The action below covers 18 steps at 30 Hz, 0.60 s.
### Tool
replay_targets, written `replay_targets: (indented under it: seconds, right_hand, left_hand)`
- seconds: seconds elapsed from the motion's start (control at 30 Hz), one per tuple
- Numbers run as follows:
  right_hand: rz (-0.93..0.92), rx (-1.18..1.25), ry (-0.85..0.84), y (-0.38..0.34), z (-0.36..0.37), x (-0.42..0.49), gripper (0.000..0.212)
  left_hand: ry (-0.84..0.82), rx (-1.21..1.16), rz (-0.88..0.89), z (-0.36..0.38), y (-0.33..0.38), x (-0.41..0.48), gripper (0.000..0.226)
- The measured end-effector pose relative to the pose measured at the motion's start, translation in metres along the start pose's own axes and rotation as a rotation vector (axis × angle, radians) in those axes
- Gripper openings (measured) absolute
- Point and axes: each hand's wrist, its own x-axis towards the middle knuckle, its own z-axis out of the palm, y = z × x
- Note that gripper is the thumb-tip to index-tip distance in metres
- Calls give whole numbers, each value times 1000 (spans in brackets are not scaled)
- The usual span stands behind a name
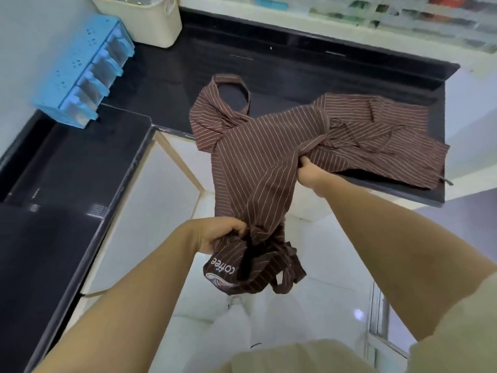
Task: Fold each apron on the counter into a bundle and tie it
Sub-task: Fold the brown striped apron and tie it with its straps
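Note:
A brown apron [258, 162] with thin white stripes hangs off the front edge of the black counter [166, 76]. My left hand [217, 234] grips its bunched lower end, where a "coffee" print shows, out over the floor. My right hand [309, 170] grips a fold of the same cloth at the counter's edge. A second striped apron [382, 135] lies spread on the counter to the right, its straps loose on top. A neck loop [232, 84] lies flat farther back; I cannot tell which apron it belongs to.
A blue drawer organiser [86, 74] stands on the left counter by the wall. A cream bin [145, 20] sits at the back left corner. Blurred shelves [403, 14] run behind the counter. White tiled floor [322, 265] lies below my arms.

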Motion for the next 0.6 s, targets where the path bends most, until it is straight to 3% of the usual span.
replay_targets:
  seconds: [0.13, 0.2, 0.3, 0.4, 0.53, 0.6]
  right_hand:
    - [43, -40, 1, -10, -8, 18, 73]
    - [60, -92, 25, -15, -19, 35, 72]
    - [86, 57, 13, -27, -28, 49, 76]
    - [70, 133, 151, -31, -37, 64, 73]
    - [13, 296, 127, -30, -37, 63, 76]
    - [-35, 309, 218, -23, -28, 52, 68]
  left_hand:
    - [28, -19, -16, -2, 15, 12, 12]
    - [59, 18, -47, -5, 23, 17, 22]
    - [84, 117, -159, -14, 24, 23, 26]
    - [76, 165, -267, -24, 17, 29, 26]
    - [68, -30, -244, -18, 17, 34, 22]
    - [52, -89, -175, -9, 24, 32, 24]
